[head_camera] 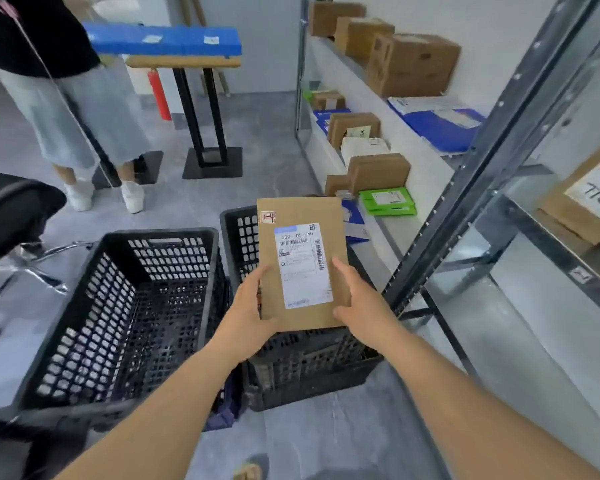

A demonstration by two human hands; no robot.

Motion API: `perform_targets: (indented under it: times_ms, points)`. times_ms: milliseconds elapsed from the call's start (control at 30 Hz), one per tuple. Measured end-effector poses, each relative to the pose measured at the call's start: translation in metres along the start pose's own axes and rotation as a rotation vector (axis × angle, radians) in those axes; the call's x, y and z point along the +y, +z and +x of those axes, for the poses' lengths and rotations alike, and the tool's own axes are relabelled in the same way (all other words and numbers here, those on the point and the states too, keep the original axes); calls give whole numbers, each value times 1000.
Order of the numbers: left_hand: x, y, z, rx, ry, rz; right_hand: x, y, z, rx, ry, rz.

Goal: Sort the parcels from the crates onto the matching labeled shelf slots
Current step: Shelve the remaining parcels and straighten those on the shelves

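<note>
- Head view, hands: two bare hands hold one flat brown cardboard parcel point(303, 263) upright above the right crate. The left hand point(248, 317) wraps the lower left edge, thumb on the front face; the right hand point(359, 299) pinches the lower right edge, thumb on the front. Each grip is closed on the parcel.
- Parcel: a thin rectangular mailer bearing one white shipping label point(302, 266) with barcodes and a small red-marked sticker point(267, 217) near its top left corner.
- Crates: two black plastic crates with perforated lattice walls stand side by side on the grey floor. The left crate point(118, 306) shows only its bare mesh bottom; the inside of the right crate point(302, 362) is mostly hidden behind the parcel and hands.
- Shelves: a grey metal shelf rack point(492, 168) stands at right. Its upper board carries three brown cardboard boxes point(413, 64) and flat blue mailers point(440, 123); the lower board holds several smaller brown boxes point(378, 171), one white parcel point(364, 147) and one green flat pack point(388, 201).
- Nearer bay: one brown box with a handwritten white label point(593, 199).
- Background: a second person point(66, 98) stands by a counter point(184, 60) topped with blue padding; one red fire extinguisher point(160, 95) stands behind it.
</note>
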State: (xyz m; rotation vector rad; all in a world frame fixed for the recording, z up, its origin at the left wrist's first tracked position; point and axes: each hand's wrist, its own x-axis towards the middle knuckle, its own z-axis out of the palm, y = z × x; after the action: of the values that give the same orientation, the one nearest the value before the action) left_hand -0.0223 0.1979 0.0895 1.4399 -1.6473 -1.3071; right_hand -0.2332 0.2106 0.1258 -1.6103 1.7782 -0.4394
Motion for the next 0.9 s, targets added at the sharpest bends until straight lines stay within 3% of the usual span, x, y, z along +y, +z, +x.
perform_targets:
  times_ms: [300,567,767,900]
  points:
    - [-76,2,100,-90,-132,-18,28,51,104,-57,122,-19]
    - [-148,15,138,-178,-252,41,62,100,149,-134,221,-54]
    - [-146,25,144,-266,-134,318,71,114,153,-104,246,-133]
    - [-128,14,141,-201,-142,476,68,98,138,-24,289,-208]
